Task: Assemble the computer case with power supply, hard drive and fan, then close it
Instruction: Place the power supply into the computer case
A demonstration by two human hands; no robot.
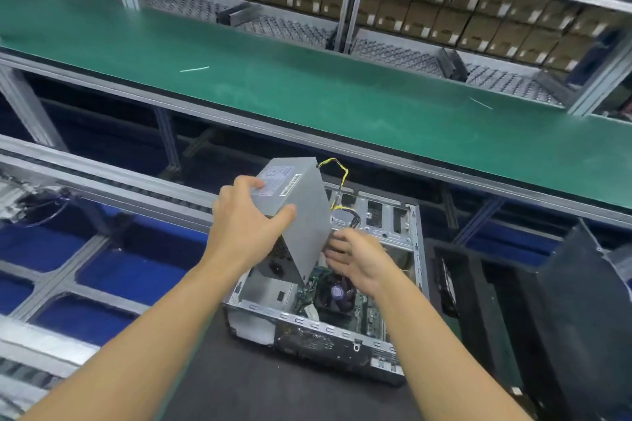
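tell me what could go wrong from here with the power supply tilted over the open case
1. Only the left hand grips the power supply, tilted above the case. If it slips, it may drop onto the cooler fan below.
2. The cables hang loose behind it and might get pinched under the unit as it goes down.
3. The right hand sits by its lower edge, so fingers could get caught against the metal frame.

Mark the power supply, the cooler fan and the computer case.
power supply (309, 202): head view, on its broad grey side face.
cooler fan (337, 291): head view, on the hub at its centre.
computer case (307, 321): head view, on the near metal rim.
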